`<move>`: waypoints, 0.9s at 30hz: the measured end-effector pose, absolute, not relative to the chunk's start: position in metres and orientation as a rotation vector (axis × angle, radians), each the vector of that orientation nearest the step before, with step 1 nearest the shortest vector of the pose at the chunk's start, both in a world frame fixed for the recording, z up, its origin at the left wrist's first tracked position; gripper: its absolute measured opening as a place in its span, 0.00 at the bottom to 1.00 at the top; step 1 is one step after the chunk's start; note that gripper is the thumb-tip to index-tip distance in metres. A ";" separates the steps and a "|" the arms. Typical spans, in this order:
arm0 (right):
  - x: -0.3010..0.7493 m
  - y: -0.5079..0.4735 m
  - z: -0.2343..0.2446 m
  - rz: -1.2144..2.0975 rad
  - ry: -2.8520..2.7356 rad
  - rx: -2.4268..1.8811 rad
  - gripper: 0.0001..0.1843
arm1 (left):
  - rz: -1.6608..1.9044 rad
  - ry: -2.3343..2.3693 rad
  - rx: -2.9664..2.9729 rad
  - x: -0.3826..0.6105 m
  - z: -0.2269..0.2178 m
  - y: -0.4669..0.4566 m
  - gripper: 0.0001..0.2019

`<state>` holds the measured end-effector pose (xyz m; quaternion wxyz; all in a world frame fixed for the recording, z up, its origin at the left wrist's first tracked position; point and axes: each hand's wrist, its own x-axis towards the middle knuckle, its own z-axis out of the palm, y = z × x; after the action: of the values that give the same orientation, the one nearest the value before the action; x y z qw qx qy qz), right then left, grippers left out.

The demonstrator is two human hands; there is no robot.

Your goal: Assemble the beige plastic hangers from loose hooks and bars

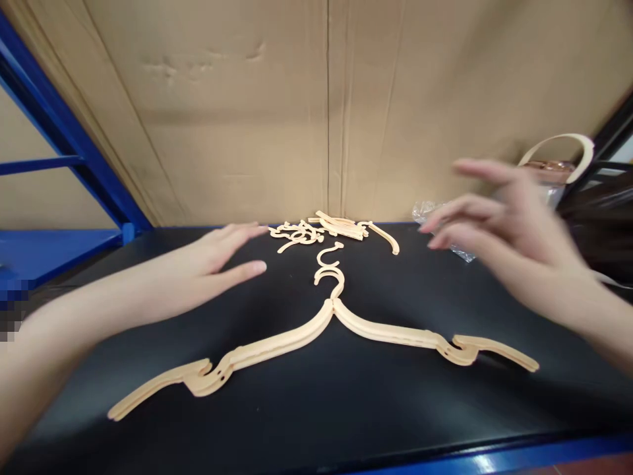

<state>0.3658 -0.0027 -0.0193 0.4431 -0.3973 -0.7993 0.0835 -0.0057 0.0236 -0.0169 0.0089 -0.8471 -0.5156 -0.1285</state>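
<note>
A pale wooden clothes hanger (316, 333) lies flat on the black table (306, 409), its hook pointing away from me. My left hand (222, 254) hovers open over the table at the left, fingers stretched toward a pile of wooden hanger parts (326, 231) at the back. A loose wooden hook (329, 255) lies between the pile and the hanger. My right hand (494, 224) is raised at the right, fingers spread and holding nothing, a little blurred.
A cardboard wall (316, 99) stands behind the table. Blue shelf framing (59, 132) runs along the left. A crumpled clear plastic bag (435, 218) and a curved wooden piece (564, 148) sit at the back right. The table's blue front edge (519, 455) is near me.
</note>
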 end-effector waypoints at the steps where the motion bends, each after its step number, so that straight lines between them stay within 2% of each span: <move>1: 0.367 0.008 -0.022 0.234 -2.096 -1.012 0.27 | -0.228 -1.614 -2.670 -0.009 -0.026 0.036 0.33; 4: 0.371 0.044 -0.037 0.133 -2.457 -1.149 0.23 | -0.067 -1.581 -2.636 -0.012 -0.049 0.072 0.32; 8: 0.374 0.079 -0.056 -0.038 -2.662 -1.106 0.19 | -0.216 -1.422 -2.634 0.006 -0.055 0.105 0.28; 12: 0.366 0.097 -0.059 -0.178 -2.755 -0.983 0.17 | -0.230 -1.412 -2.532 0.035 -0.052 0.129 0.23; 21: 0.289 0.152 -0.043 -0.160 -2.714 -0.989 0.06 | -0.166 -1.502 -2.392 0.056 -0.057 0.145 0.12; 27: 0.258 0.180 -0.044 -0.220 -2.734 -0.885 0.16 | -0.208 -1.616 -2.443 0.049 -0.057 0.144 0.12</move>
<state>0.2578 0.1797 -0.0439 0.1296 -0.3046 -0.9406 -0.0757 0.0493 0.1440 -0.0572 0.1024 -0.8276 -0.5474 -0.0704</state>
